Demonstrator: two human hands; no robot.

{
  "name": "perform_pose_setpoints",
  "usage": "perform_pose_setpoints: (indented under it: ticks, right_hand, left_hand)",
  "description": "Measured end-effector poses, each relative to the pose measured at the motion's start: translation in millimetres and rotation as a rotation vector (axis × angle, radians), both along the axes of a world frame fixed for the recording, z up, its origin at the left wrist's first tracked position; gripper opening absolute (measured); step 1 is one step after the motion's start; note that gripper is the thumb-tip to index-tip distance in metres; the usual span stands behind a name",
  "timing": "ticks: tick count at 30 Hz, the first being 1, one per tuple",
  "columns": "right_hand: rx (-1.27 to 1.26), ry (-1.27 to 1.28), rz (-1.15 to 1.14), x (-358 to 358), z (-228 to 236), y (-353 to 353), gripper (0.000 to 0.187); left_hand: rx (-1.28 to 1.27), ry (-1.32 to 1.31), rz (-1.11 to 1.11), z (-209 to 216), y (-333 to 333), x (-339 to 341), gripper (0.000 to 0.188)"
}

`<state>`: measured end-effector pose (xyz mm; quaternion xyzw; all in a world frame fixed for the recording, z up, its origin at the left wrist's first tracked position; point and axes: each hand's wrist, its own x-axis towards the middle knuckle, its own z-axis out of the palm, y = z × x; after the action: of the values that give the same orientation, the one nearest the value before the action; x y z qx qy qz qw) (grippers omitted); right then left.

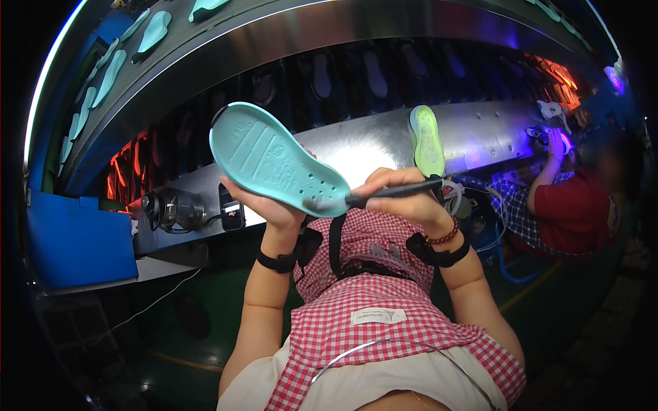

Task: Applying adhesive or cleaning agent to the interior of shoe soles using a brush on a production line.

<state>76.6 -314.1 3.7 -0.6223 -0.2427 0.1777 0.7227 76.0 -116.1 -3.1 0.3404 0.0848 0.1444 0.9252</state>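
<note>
A teal shoe sole [271,152] with raised ribs and a group of small holes is tilted up in front of me. Under its edge, my left hand [269,207] supports it, fingers wrapped round the far side. My right hand [406,198] grips a black-handled brush [394,192], whose tip lies against the sole's narrower end near the holes. Just beyond my right hand, a yellow-green sole piece [428,142] with a pale rim lies on the steel bench [356,147].
A glass kettle [181,209] and a black tray [232,211] stand at the left, near a blue box [79,240]. Teal soles [152,33] ride a raised belt. Dark racks glow red at both ends. A co-worker [572,205] sits at the right, hand under violet light.
</note>
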Motion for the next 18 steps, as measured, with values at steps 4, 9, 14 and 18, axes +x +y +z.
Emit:
perform_pose_setpoints:
  ticks: [4,9,14,18]
  right_hand:
    - [0.142,-0.029,0.103,3,0,-2,0.019]
    - [0.444,0.409,0.008,-5,-14,5,0.02]
    - [0.364,0.405,-0.096,-16,-14,12,0.018]
    - [-0.017,0.014,0.067,-13,22,-3,0.018]
  left_hand:
    - [-0.031,-0.089,-0.088,1,7,-3,0.086]
    - [-0.289,-0.01,-0.164,1,3,-3,0.074]
    - [-0.33,-0.028,-0.51,-27,-13,-22,0.058]
    - [-0.075,-0.089,-0.686,-25,14,-16,0.048]
